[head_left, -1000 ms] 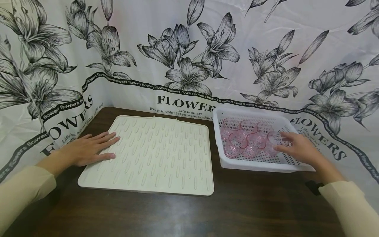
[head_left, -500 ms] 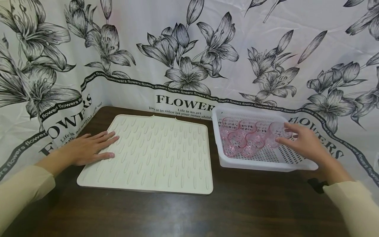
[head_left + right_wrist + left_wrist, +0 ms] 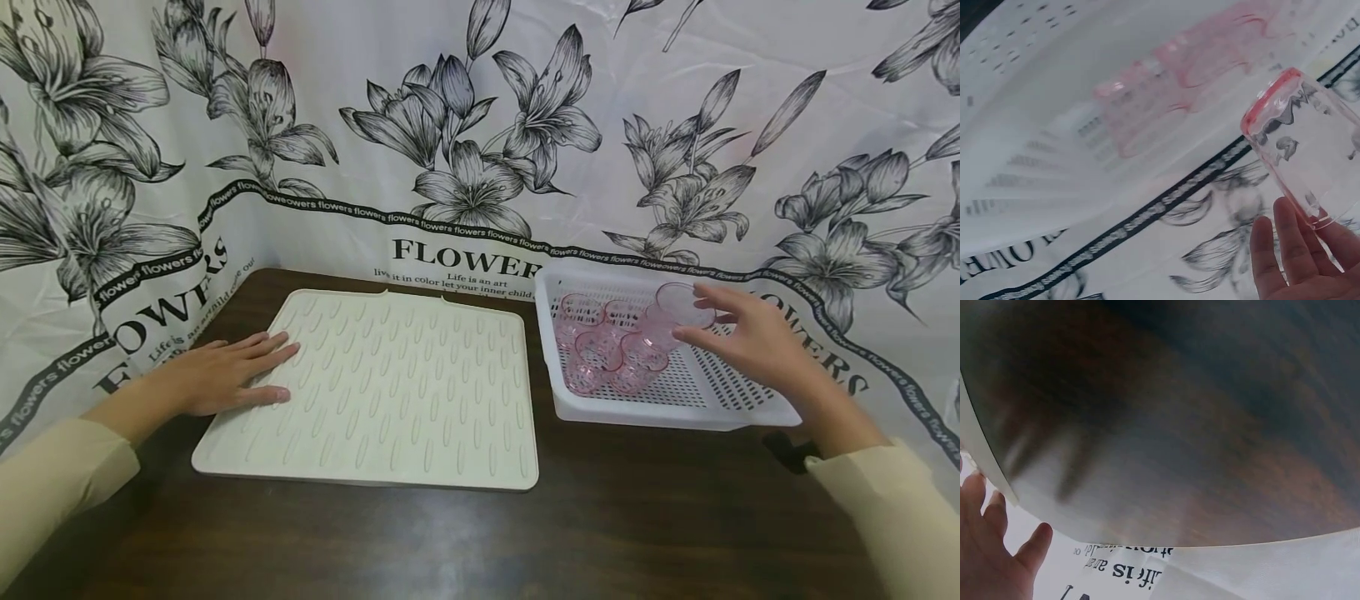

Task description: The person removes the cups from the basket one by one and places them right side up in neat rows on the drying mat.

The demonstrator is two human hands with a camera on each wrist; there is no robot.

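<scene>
A cream ridged drying mat (image 3: 390,392) lies on the dark wooden table, and my left hand (image 3: 225,379) rests flat on its left edge with fingers stretched out. My right hand (image 3: 757,337) pinches a clear pink-tinted glass (image 3: 662,327) between thumb and fingers near the rim. That glass is raised over the white basket, its open end tilted toward me. In the right wrist view the glass (image 3: 1310,144) shows a pink base and a clear wall. Several more pink glasses (image 3: 637,362) stand close together in the basket's left half.
The white perforated basket (image 3: 645,414) stands right of the mat, against a curtain (image 3: 450,100) printed with lilies and lettering. Bare wooden table (image 3: 450,542) runs along the front. A small dark object (image 3: 787,454) shows beside the right sleeve.
My right hand has gripped the glass at the right end of the back row and lifted it, moving up and slightly left. My left hand stays on the mat.
</scene>
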